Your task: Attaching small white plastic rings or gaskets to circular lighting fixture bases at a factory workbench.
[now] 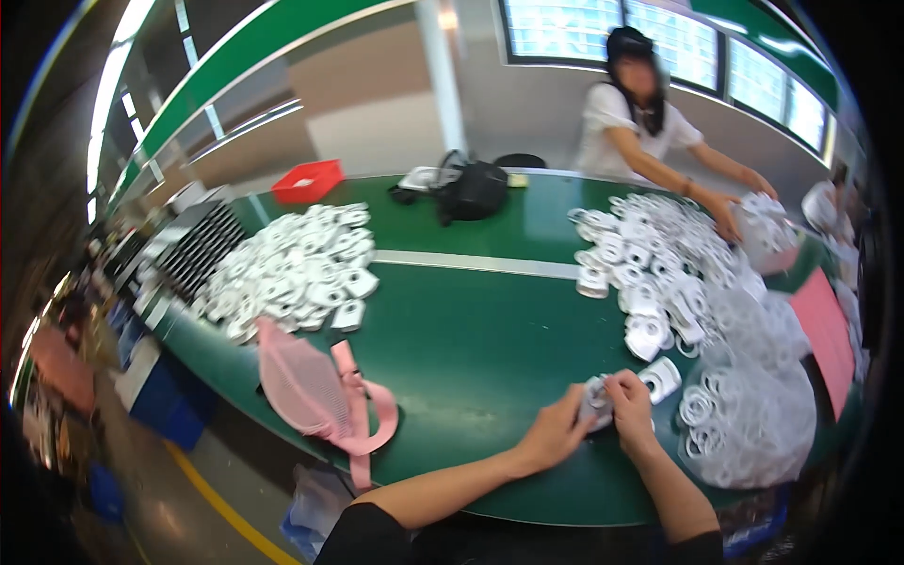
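At the near edge of a green worktable (480,325), a person's two bare hands meet over a small white plastic part (593,407), which sits between them, just above the tabletop. The left hand (561,430) grips it from the left, fingers closed around its side; the right hand (631,403) pinches it from the right, thumb and fingers drawn narrow at its upper edge. The fingers hide much of the piece.

Just beyond the right hand, a loose white piece (661,379) lies on the table. Farther forward spreads a heap of similar pieces and rings (640,273), while a clear plastic bag of white rings (749,428) rests to the right hand's right, near but apart from it. Well to the left of the hands lie a pink mesh item with straps (303,381) and, behind it, a second white heap (292,268). Across the table, a co-worker in a white top (607,118) reaches toward another clear bag (767,240).
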`<state>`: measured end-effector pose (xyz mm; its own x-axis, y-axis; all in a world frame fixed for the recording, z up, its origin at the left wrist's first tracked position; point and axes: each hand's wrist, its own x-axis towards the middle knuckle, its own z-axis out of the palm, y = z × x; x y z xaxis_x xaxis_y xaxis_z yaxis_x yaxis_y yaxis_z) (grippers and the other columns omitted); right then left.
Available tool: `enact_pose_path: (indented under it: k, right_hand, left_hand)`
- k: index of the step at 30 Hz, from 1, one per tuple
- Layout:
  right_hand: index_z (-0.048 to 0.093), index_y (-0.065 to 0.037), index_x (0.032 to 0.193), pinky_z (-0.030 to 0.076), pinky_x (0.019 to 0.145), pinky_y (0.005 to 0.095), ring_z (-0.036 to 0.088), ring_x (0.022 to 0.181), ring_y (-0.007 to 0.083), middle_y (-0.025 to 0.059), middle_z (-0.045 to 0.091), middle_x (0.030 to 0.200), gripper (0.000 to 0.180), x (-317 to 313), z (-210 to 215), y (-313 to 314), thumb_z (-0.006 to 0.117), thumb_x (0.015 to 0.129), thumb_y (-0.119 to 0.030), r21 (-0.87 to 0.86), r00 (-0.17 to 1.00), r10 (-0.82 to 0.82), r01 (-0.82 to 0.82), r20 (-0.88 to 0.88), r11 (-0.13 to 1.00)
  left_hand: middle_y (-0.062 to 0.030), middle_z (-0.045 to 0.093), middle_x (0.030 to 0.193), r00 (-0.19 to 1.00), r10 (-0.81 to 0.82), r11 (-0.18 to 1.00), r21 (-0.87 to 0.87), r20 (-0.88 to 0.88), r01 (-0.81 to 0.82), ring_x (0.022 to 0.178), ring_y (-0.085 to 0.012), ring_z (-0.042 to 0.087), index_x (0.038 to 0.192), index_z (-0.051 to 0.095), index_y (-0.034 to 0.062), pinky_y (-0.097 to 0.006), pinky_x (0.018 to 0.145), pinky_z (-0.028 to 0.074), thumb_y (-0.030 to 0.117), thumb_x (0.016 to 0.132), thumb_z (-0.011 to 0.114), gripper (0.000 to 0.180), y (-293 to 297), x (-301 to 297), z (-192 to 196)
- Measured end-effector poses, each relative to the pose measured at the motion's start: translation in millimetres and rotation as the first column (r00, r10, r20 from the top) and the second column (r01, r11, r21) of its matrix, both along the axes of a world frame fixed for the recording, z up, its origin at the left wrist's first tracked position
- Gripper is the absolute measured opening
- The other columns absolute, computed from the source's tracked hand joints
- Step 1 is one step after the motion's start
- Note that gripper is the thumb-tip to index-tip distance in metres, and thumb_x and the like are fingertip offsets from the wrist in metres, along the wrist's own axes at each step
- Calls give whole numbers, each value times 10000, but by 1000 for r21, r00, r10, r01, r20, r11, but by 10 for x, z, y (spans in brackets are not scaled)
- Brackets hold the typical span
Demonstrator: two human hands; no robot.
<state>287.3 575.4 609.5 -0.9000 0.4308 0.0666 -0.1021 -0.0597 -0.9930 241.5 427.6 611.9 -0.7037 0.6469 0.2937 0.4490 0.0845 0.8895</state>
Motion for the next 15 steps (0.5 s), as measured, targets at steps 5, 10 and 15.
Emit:
enact_pose_path:
  k: [5, 10, 15]
  right_hand:
    - [514, -39, 769, 384, 499, 184, 495, 562, 37, 3, 565, 650, 216, 53, 153, -68, 719, 730, -90, 380, 998, -47, 29, 40, 924]
    - [596, 26, 1018, 451, 601, 200, 573, 657, 73, 50, 651, 778, 277, 38, 121, 9, 672, 758, -30, 308, 979, 186, -201, 79, 930]
    - [623, 23, 1016, 469, 631, 241, 605, 671, 131, 96, 670, 804, 221, 27, 79, 164, 618, 809, -53, 484, 990, 114, -138, 78, 864]
  left_hand:
    - [-255, 573, 971, 997, -79, 996, 38, 4, 79, 894, -442, 563, 1253, 351, 63, -454, 723, 457, 111, 853, 541, 445, -45, -53, -39]
    - [-189, 599, 1043, 985, -168, 986, 13, 32, 168, 924, -359, 602, 1276, 368, 37, -407, 786, 468, 101, 834, 555, 484, -149, -333, -115]
    - [-39, 602, 748, 758, -64, 998, 25, 649, 63, 505, -114, 544, 1132, 536, 60, -250, 421, 438, 131, 871, 541, 271, -408, -903, 330]
